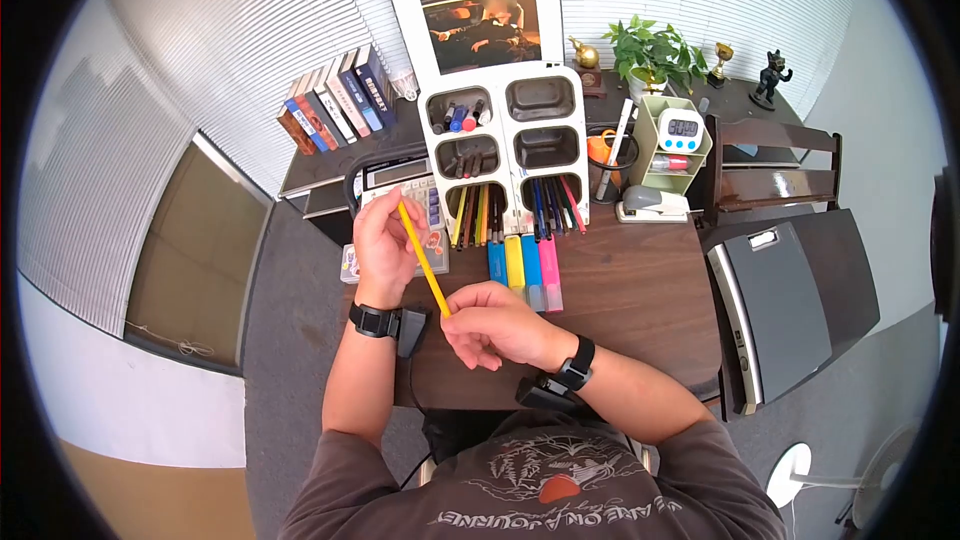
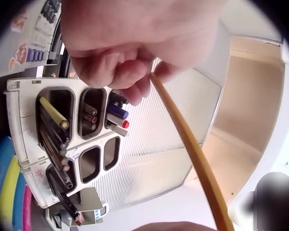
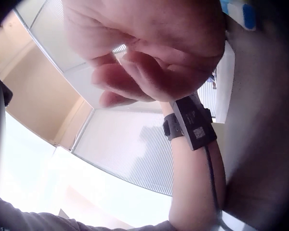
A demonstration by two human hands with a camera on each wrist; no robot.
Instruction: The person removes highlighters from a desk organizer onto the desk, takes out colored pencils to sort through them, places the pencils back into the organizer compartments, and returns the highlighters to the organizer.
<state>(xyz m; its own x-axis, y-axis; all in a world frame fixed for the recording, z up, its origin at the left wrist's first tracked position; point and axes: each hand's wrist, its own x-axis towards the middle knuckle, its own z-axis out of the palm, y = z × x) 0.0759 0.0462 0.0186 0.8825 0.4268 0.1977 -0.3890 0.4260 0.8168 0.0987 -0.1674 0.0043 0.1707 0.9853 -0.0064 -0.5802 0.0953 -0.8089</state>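
A slim yellow pencil [image 1: 424,258] slants between both hands over the front of the desk. Its upper end is pinched in my left hand [image 1: 387,240], and the fingers of my right hand [image 1: 500,325] hold its lower end. Seen from the left wrist, the pencil [image 2: 188,137] runs down from the fingertips of the left hand [image 2: 139,43]. The right wrist view has the curled fingers of the right hand [image 3: 149,84] blocking most of it. Beyond the hands stands a white organizer [image 1: 507,140] with pencils, pens and markers in several of its compartments.
Blue, yellow and pink highlighters [image 1: 549,265] lie before the organizer. A calculator [image 1: 432,202] is beside the left hand. Farther right are a stapler [image 1: 655,202], a green holder with a white timer [image 1: 680,129], and a chair [image 1: 775,190]. Books [image 1: 340,100] line the back left.
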